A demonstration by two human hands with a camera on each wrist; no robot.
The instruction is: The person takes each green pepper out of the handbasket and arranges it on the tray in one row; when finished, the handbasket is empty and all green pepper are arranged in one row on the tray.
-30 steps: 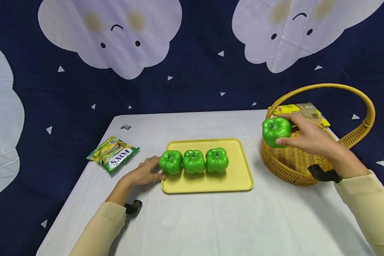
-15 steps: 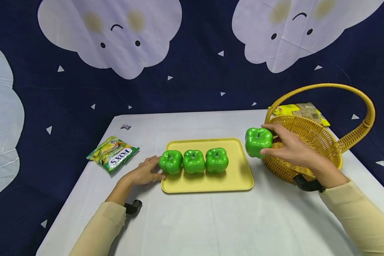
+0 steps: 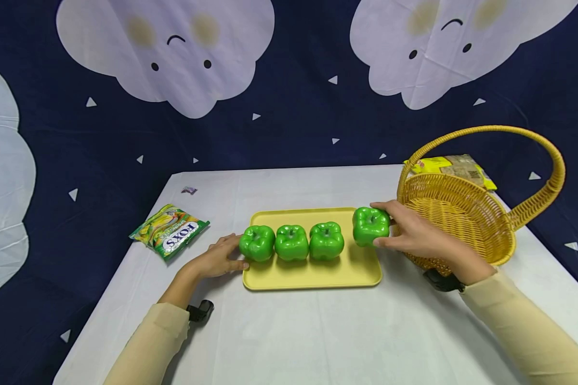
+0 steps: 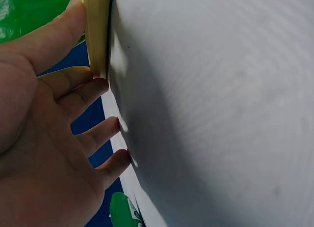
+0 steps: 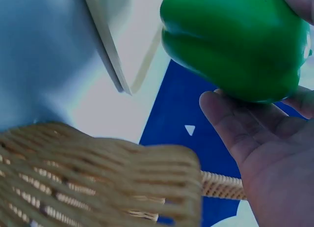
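Four-lobed glossy green bell peppers stand in a row on the yellow tray (image 3: 313, 278): a left one (image 3: 257, 243), a middle one (image 3: 291, 243) and a right one (image 3: 326, 241). Another bell pepper (image 3: 370, 226) is gripped between the thumb and fingers of my right hand (image 3: 414, 232), held over the tray's right edge. The right wrist view shows this bell pepper (image 5: 235, 45) raised off the surface. My left hand (image 3: 220, 258) touches the tray's left edge beside the left pepper. In the left wrist view its thumb and fingers lie spread against the tray rim (image 4: 98, 35).
A wicker basket (image 3: 462, 219) with a tall handle stands right of the tray, close beside my right hand. Behind it lies a yellow packet (image 3: 433, 163). A green FOX'S candy bag (image 3: 170, 231) lies at the left, with a small wrapped sweet (image 3: 189, 190) farther back.
My right hand has carried the bell pepper leftward and down, from above the basket to the tray's right edge. My left hand and the three peppers on the tray have not moved.
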